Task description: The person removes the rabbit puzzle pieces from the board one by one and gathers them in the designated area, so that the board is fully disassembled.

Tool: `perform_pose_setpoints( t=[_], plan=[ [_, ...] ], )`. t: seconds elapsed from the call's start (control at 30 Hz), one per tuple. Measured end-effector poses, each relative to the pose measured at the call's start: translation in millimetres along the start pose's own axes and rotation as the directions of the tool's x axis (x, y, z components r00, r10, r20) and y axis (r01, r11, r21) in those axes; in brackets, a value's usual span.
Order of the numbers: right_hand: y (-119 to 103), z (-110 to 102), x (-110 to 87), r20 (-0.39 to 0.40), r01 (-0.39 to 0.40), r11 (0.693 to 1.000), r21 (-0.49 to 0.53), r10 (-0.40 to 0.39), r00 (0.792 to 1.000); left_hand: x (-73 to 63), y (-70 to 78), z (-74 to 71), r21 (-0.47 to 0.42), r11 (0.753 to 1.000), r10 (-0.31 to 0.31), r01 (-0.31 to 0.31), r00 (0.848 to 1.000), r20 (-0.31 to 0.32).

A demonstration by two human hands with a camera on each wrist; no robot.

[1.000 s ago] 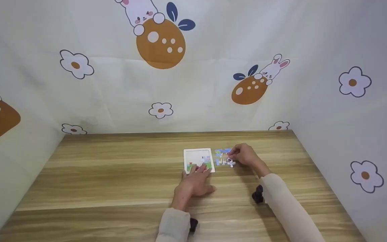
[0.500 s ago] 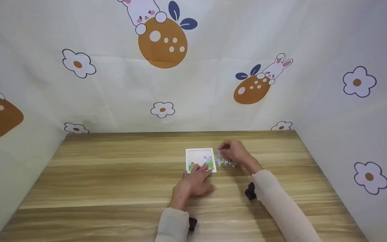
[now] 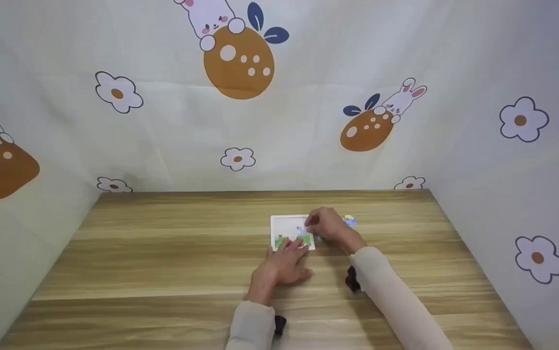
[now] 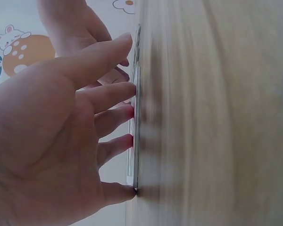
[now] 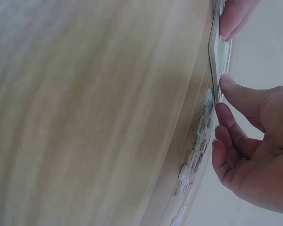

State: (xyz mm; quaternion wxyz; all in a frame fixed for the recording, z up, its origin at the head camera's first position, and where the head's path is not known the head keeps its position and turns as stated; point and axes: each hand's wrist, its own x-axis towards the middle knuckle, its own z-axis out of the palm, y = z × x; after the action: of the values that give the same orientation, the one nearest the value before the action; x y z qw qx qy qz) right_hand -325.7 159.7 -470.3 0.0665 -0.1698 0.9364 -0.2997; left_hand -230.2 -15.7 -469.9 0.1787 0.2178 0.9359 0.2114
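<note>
A small square jigsaw tray (image 3: pixel 272 228) with a white rim lies on the table, with colourful pieces (image 3: pixel 304 239) fitted along its lower part and right side. My left hand (image 3: pixel 283 266) rests on its near edge; in the left wrist view the spread fingertips press against the tray, seen edge-on. Over the tray's right rim, my right hand (image 3: pixel 330 226) pinches a puzzle piece between thumb and forefinger, the piece mostly hidden by the fingers. In the right wrist view, the thumb is right at the tray's edge and the other fingers curl in.
Several loose puzzle pieces (image 5: pixel 193 165) lie right of the tray, mostly behind my right hand in the head view, where a blue and yellow piece (image 3: pixel 350 220) shows. A patterned curtain (image 3: pixel 177 121) walls the wooden table (image 3: pixel 163 253) at the back and sides.
My right hand has moved left from the loose pieces to the tray's right rim, fingers pinched together. My left hand has stayed on the tray. The head view has shifted slightly.
</note>
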Motion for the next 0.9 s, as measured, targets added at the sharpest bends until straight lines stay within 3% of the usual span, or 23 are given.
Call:
perform_pose_setpoints(
  t=[0.27,0.6,0.9],
  plan=[
    [-2.2,0.4,-0.3,0.011,0.005,1.000,0.013,-0.005,1.000,1.4,0.7,1.8,0.016,1.000,-0.018,0.018,1.000,0.004],
    [-7.2,-0.2,-1.0,-0.003,-0.100,0.987,0.124,0.101,0.995,1.9,3.7,1.4,0.034,0.998,-0.044,0.044,0.999,0.010],
    [-6.0,-0.4,-5.8,-0.103,-0.026,0.988,0.150,0.041,0.994,1.8,2.6,1.8,-0.015,0.999,-0.048,0.048,0.999,0.012]
  ],
)
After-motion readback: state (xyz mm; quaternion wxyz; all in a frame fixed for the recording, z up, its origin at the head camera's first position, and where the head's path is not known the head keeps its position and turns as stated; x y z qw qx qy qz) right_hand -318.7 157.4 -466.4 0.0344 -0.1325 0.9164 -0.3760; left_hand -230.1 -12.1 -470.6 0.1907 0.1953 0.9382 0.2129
